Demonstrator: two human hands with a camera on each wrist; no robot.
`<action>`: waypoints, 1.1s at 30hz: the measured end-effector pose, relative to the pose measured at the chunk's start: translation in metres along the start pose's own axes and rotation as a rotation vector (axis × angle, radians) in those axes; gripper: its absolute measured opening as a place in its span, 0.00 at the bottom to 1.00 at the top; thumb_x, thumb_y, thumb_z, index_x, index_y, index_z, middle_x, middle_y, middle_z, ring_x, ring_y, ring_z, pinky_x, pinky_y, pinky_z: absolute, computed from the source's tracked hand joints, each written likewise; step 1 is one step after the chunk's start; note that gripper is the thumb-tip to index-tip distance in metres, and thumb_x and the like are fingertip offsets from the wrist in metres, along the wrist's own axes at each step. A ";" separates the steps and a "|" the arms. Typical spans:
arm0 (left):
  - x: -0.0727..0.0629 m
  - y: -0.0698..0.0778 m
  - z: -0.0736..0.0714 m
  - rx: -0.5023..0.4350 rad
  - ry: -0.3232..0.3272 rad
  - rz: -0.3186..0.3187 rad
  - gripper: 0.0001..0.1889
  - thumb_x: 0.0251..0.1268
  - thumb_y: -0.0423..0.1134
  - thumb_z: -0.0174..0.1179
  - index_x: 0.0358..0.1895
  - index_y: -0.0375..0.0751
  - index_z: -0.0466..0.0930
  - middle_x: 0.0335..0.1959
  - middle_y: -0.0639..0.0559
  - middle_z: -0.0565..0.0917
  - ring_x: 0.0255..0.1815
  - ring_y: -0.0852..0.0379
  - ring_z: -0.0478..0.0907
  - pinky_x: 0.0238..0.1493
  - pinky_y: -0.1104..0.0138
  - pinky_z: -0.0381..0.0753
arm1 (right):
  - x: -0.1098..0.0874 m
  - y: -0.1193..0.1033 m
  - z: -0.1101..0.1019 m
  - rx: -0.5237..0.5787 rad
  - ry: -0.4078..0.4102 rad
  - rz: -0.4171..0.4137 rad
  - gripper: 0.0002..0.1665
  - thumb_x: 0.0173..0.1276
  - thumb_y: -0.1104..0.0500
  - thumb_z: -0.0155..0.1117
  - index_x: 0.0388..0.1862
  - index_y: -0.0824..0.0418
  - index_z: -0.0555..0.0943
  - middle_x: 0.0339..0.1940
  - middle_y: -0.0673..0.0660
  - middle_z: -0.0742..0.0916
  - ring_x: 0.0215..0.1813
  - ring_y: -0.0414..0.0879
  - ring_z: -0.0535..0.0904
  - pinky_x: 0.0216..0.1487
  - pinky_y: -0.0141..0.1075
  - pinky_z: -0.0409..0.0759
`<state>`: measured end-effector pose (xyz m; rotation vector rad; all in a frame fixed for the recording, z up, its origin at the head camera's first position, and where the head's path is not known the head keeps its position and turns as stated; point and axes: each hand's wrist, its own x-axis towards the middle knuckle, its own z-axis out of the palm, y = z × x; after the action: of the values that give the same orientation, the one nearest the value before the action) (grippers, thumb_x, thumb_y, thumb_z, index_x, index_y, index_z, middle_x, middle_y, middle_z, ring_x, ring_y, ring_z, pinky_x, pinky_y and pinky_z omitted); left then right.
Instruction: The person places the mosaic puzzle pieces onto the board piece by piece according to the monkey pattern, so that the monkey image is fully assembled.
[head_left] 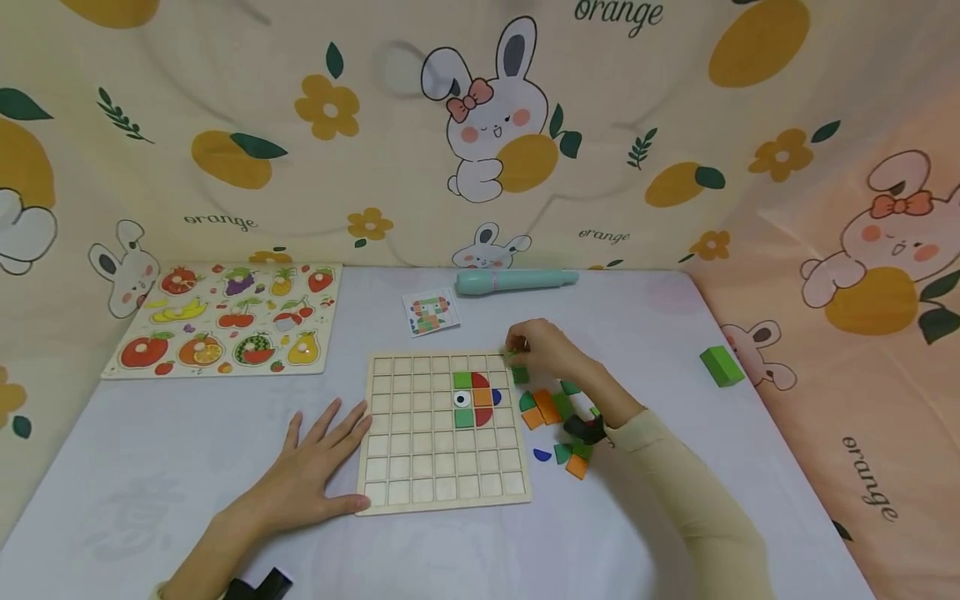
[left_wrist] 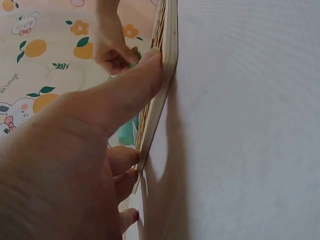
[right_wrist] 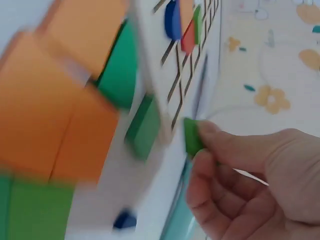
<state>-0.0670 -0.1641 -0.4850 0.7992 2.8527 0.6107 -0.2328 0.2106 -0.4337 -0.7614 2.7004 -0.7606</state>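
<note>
A wooden grid board (head_left: 427, 467) lies on the table, several colored pieces set in its upper right squares. Among them are an orange square (head_left: 482, 397), red quarter-round pieces, green squares and a round eye piece (head_left: 462, 399). My left hand (head_left: 307, 475) rests spread at the board's left edge, thumb and fingertips touching the rim. Between thumb and forefinger, my right hand (head_left: 547, 348) pinches a green tile (right_wrist: 192, 136) just off the board's upper right corner. Loose orange, green and blue pieces (head_left: 547, 406) lie right of the board, partly under the right wrist.
A small pattern card (head_left: 431, 312) lies behind the board, near a mint-green pen-like tube (head_left: 517, 282). At the back left is a fruit puzzle board (head_left: 225, 321). A green block (head_left: 722, 367) sits near the table's right edge. A printed cloth (head_left: 375, 150) hangs behind.
</note>
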 end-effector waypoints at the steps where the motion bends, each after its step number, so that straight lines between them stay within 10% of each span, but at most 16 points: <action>1: 0.000 0.000 0.000 0.000 0.001 0.000 0.55 0.52 0.74 0.61 0.78 0.42 0.58 0.81 0.47 0.54 0.80 0.36 0.43 0.66 0.27 0.36 | 0.003 -0.004 0.002 0.028 0.001 -0.008 0.04 0.65 0.69 0.69 0.38 0.65 0.84 0.30 0.54 0.83 0.34 0.47 0.75 0.38 0.37 0.78; 9: -0.001 0.000 -0.001 -0.002 0.030 0.019 0.54 0.54 0.73 0.61 0.77 0.40 0.59 0.80 0.46 0.55 0.79 0.35 0.44 0.65 0.26 0.37 | 0.030 -0.046 0.032 0.214 -0.130 -0.157 0.06 0.68 0.70 0.65 0.42 0.66 0.85 0.34 0.53 0.85 0.35 0.43 0.78 0.40 0.32 0.79; 33: -0.001 -0.003 0.002 0.010 0.046 0.033 0.54 0.54 0.73 0.61 0.77 0.41 0.60 0.80 0.46 0.55 0.79 0.34 0.45 0.65 0.26 0.38 | 0.035 -0.059 0.049 0.055 -0.107 -0.186 0.06 0.66 0.69 0.69 0.42 0.66 0.85 0.33 0.54 0.83 0.34 0.43 0.76 0.38 0.30 0.77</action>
<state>-0.0671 -0.1661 -0.4881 0.8459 2.8915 0.6275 -0.2201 0.1283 -0.4452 -1.0197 2.5283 -0.8062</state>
